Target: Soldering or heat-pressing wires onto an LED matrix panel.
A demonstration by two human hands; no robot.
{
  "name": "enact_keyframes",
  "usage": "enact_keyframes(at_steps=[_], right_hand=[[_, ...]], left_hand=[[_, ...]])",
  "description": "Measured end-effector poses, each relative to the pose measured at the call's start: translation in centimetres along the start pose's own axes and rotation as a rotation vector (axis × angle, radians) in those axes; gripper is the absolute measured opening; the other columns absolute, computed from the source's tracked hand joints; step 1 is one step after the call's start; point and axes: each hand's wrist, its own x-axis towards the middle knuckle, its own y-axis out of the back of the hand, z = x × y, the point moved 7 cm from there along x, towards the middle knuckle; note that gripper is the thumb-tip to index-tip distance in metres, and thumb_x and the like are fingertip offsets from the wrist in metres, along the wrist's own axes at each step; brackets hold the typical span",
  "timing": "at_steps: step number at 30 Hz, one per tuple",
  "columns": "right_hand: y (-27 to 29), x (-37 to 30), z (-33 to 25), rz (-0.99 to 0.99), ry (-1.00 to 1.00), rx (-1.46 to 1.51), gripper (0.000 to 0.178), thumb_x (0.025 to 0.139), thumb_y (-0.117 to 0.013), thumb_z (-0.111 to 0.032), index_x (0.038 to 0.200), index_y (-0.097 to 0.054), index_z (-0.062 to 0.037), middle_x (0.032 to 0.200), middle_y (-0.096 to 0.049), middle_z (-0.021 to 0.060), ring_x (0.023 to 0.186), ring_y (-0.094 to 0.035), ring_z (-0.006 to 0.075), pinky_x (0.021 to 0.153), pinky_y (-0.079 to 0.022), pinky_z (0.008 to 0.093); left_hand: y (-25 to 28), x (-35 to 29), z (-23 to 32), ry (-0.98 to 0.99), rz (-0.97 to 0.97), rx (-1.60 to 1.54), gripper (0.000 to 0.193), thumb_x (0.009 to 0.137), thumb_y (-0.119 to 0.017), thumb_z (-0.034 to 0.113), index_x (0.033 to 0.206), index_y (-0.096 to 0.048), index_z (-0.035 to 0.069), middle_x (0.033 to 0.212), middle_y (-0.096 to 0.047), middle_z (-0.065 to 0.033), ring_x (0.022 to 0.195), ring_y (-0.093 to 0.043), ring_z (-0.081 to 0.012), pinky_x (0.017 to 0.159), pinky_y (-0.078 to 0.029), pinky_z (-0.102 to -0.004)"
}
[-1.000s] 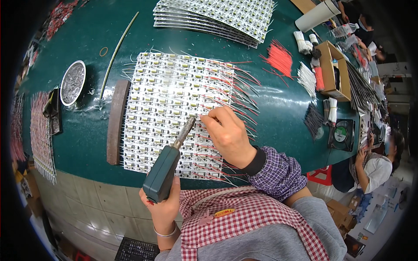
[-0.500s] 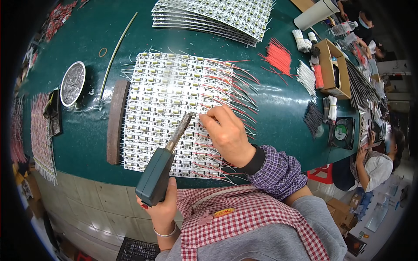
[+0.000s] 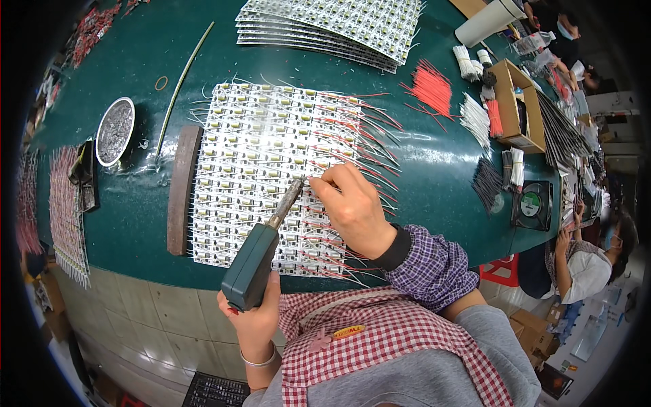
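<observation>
The left hand [image 3: 258, 320] wraps around a soldering tool [image 3: 251, 266], tip [image 3: 298, 183] at the circuit-board panel [image 3: 237, 169] on the tabletop [image 3: 437, 190]. The right hand [image 3: 356, 210] pinches beside it, probably steadying something too small to tell.

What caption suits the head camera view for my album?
Left hand holding a green soldering tool, right hand near its tip, over a circuit-board panel with red and white wires.
</observation>
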Motion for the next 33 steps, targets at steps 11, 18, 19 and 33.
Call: enact_keyframes(at_steps=[11,18,19,33], right_hand=[[-0.2,0.2,-0.3,-0.022,0.026,-0.035,0.025,0.076,-0.063,0.002,0.101,-0.065,0.0056,0.095,-0.056,0.0135,0.089,-0.057,0.0287,0.077,-0.053,0.0360],[0.2,0.1,0.1,-0.002,0.018,-0.057,0.024,0.075,-0.063,0.002,0.099,-0.065,0.0054,0.094,-0.056,0.0133,0.089,-0.057,0.0284,0.075,-0.053,0.0359],[-0.3,0.5,-0.6,-0.006,0.039,-0.033,0.024,0.075,-0.063,0.002,0.099,-0.064,0.0054,0.094,-0.056,0.0134,0.089,-0.057,0.0284,0.075,-0.053,0.0359],[0.0,-0.1,0.0,-0.003,0.000,-0.018,0.027,0.075,-0.064,0.002,0.102,-0.066,0.0058,0.094,-0.055,0.0129,0.089,-0.057,0.0285,0.073,-0.053,0.0363]], left_hand=[[0.5,0.1,-0.5,0.043,0.032,-0.016,0.039,0.079,-0.085,0.001,0.113,-0.067,-0.008,0.113,-0.068,-0.0129,0.095,-0.066,-0.0183,0.080,-0.052,-0.0287],[10.3,4.0,7.5,-0.494,0.360,-0.001,0.039,0.089,-0.068,-0.008,0.126,-0.058,-0.007,0.098,-0.069,-0.0148,0.059,-0.055,-0.0118,0.060,-0.048,-0.0252],[13.5,3.8,10.4,-0.578,0.458,0.112,0.032,0.091,-0.066,-0.005,0.122,-0.061,-0.010,0.095,-0.068,-0.0148,0.056,-0.051,-0.0110,0.057,-0.044,-0.0250],[12.3,9.5,4.8,-0.226,0.416,-0.133,0.029,0.086,-0.073,0.001,0.113,-0.067,-0.007,0.092,-0.067,-0.0127,0.051,-0.050,-0.0093,0.042,-0.035,-0.0235]])
